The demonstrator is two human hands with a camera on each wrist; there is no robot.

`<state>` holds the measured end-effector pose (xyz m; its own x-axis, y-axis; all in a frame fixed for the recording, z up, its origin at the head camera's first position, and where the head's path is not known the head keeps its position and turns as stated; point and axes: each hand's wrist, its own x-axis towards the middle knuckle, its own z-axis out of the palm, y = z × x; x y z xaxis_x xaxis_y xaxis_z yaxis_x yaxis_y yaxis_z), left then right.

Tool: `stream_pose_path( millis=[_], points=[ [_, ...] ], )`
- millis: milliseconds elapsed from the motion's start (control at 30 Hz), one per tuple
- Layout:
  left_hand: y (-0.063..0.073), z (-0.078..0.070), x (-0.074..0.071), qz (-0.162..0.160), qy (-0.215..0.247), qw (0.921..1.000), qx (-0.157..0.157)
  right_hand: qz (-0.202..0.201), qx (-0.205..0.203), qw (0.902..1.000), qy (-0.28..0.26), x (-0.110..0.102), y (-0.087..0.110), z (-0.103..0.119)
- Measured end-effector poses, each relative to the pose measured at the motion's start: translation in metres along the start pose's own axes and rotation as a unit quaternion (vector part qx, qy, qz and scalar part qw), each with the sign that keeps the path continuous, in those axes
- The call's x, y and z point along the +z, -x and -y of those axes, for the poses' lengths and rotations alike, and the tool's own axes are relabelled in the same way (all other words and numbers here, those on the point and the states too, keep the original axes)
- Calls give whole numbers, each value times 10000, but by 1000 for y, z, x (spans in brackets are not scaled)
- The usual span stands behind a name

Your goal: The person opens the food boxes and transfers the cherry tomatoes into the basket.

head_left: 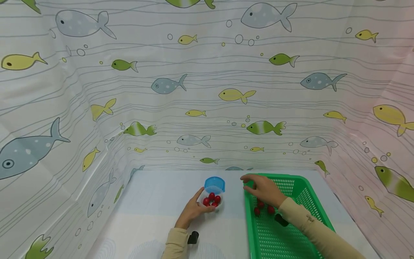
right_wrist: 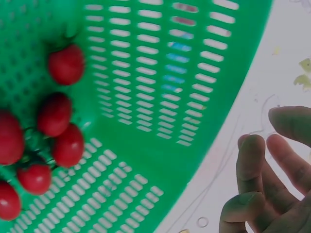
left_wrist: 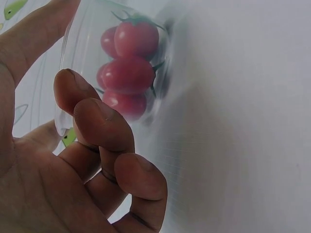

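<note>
On the table stands a small clear plastic container (head_left: 221,204) with its blue lid (head_left: 214,183) swung up at the back. Several cherry tomatoes (head_left: 211,196) lie inside; through its wall, the left wrist view shows tomatoes (left_wrist: 129,75) with green stems. My left hand (head_left: 191,210) holds the container from its left and near side, thumb and fingers spread around it. Above the far left rim of a green basket (head_left: 251,230) hovers my right hand (head_left: 263,190), fingers loosely bent with nothing between them. Cherry tomatoes (right_wrist: 66,64) lie in the basket below it, partly hidden by the hand.
The basket's slotted side wall (right_wrist: 146,63) rises between its tomatoes and the container. A white table (head_left: 155,198) carries everything. Fish-patterned sheeting (head_left: 207,100) encloses the table at the back and both sides.
</note>
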<state>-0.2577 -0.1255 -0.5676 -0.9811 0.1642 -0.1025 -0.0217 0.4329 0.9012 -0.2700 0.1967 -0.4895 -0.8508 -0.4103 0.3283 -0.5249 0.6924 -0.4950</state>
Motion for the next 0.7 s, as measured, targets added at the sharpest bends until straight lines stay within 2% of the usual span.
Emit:
stream_pose_path(
  millis=[300,500,700],
  points=[
    [0,-1,0,-8,-34,10000,-42,237,-98,9996,75,8,-28,24],
    [-1,0,1,16,-38,9999,-112,585,-100,9982,-36,21,-45,41],
    [-4,1,-1,102,-39,9999,-62,965,-175,9952,-75,33,-57,49]
  ],
)
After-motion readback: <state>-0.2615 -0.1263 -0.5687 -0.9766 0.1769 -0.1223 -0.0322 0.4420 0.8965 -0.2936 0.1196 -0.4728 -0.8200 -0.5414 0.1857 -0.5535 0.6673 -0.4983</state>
